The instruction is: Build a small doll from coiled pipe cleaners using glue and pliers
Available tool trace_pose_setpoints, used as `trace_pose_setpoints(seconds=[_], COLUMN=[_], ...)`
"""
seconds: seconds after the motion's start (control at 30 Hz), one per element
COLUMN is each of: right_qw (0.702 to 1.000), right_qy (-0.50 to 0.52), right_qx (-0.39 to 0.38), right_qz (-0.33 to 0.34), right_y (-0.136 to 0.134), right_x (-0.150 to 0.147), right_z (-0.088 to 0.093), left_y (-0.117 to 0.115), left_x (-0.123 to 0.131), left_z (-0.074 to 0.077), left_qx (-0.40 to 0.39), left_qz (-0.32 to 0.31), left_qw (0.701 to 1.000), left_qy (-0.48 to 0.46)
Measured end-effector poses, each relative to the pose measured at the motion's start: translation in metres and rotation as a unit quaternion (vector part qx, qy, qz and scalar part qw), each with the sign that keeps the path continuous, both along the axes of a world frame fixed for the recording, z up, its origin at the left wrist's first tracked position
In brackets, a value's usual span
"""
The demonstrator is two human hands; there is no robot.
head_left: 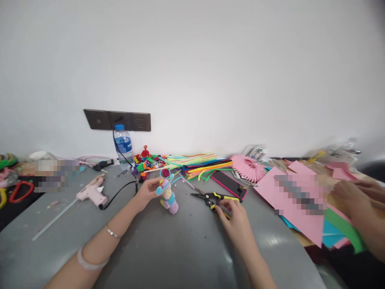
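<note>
My left hand (147, 192), fingers closed, pinches a small fuzzy figure (170, 197) made of pipe cleaners, with a lilac base, a blue middle and light-blue loops at its top. The figure leans over the grey table. To its right, my right hand (234, 216) has its fingers round the handles of black-and-yellow pliers (208, 198). The pliers' jaws point left toward the figure, without touching it. Behind both hands lies a pile of loose coloured pipe cleaners (198, 162).
A pink glue gun (93, 192) with a long glue stick lies left, its cord near a water bottle (123, 146). A phone (228, 184) rests behind the pliers. Pink paper sheets (294, 204) cover the right side, where another person's hands (357, 204) handle green paper (343, 226).
</note>
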State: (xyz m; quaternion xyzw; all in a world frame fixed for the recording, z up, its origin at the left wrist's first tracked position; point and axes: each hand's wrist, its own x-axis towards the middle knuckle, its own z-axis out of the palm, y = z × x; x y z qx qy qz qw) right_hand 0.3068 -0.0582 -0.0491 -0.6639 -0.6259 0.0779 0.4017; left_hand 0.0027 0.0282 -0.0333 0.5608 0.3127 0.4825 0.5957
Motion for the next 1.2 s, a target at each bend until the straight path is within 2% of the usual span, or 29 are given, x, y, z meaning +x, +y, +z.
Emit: trace_pose_setpoints(seconds=[0.07, 0.17, 0.3, 0.4, 0.47, 0.53, 0.63, 0.73, 0.87, 0.97, 1.1, 1.2], right_qw=[0.999, 0.996, 0.992, 0.98, 0.952, 0.908, 0.859, 0.853, 0.867, 0.84, 0.783, 0.773], right_qy=[-0.014, -0.01, -0.008, 0.032, 0.105, 0.179, 0.26, 0.329, 0.428, 0.504, 0.56, 0.555], right_qx=[-0.036, -0.081, -0.114, -0.179, -0.265, -0.354, -0.408, -0.358, -0.196, -0.101, -0.108, -0.116], right_qz=[-0.015, 0.027, 0.054, 0.086, 0.109, 0.131, 0.169, 0.192, 0.165, 0.172, 0.247, 0.284], right_y=[-0.002, -0.006, -0.007, -0.006, -0.005, -0.004, -0.002, -0.002, -0.001, 0.003, 0.012, 0.016], right_x=[0.02, 0.026, 0.02, 0.017, 0.013, 0.01, 0.004, -0.002, -0.019, -0.04, -0.069, -0.083], right_z=[-0.011, -0.014, -0.002, 0.009, 0.016, 0.021, 0.023, 0.017, 0.007, 0.006, 0.009, 0.006], left_y=[-0.001, -0.002, -0.003, -0.003, -0.002, -0.002, -0.002, -0.003, -0.005, -0.003, 0.002, 0.006], left_x=[0.0, -0.001, -0.002, -0.003, -0.004, -0.005, -0.004, -0.003, 0.0, -0.001, -0.005, -0.011], left_z=[0.002, 0.007, 0.01, 0.01, 0.008, 0.006, 0.004, 0.005, 0.008, 0.008, 0.006, 0.004], left_qx=[0.003, 0.002, 0.0, 0.002, 0.005, 0.005, -0.002, -0.013, -0.042, -0.065, -0.069, -0.065], left_qz=[-0.003, -0.011, -0.011, -0.002, 0.002, 0.004, 0.007, 0.019, 0.061, 0.093, 0.1, 0.086], left_qw=[1.0, 1.0, 1.0, 1.0, 1.0, 1.0, 1.0, 1.0, 0.997, 0.993, 0.992, 0.994], left_qy=[-0.001, 0.007, 0.02, 0.027, 0.028, 0.026, 0.022, 0.013, -0.016, -0.034, -0.037, -0.014])
